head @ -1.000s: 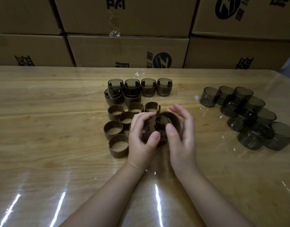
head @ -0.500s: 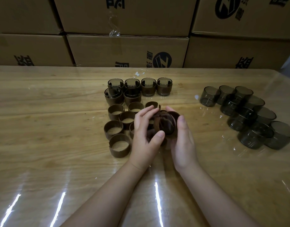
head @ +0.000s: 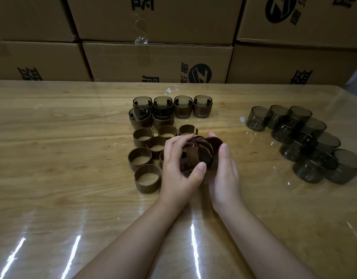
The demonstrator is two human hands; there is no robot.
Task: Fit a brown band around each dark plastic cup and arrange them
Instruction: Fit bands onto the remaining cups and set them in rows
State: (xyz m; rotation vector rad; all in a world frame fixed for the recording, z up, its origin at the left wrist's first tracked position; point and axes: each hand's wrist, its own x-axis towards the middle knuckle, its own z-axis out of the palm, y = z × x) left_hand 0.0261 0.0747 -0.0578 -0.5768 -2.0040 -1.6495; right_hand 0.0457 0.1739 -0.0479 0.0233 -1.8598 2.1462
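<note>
Between my two hands lies a dark plastic cup (head: 201, 153) on its side with a brown band (head: 214, 150) partly round it. My left hand (head: 179, 168) grips its near end, thumb below and fingers over the top. My right hand (head: 224, 172) cups the band's right side, thumb on its edge. Several banded cups (head: 182, 106) stand in two short rows farther back. Several empty brown bands (head: 147, 178) stand on the table left of my hands. A cluster of bare dark cups (head: 306, 143) sits at the right.
The wooden table (head: 62, 158) has a glossy transparent cover. Stacked cardboard boxes (head: 157, 61) form a wall along its far edge. A few white scraps (head: 171, 90) lie behind the banded cups.
Both hands have closed in on the cup and turned it; the band, held wide open a second ago, now wraps closer round the cup.
</note>
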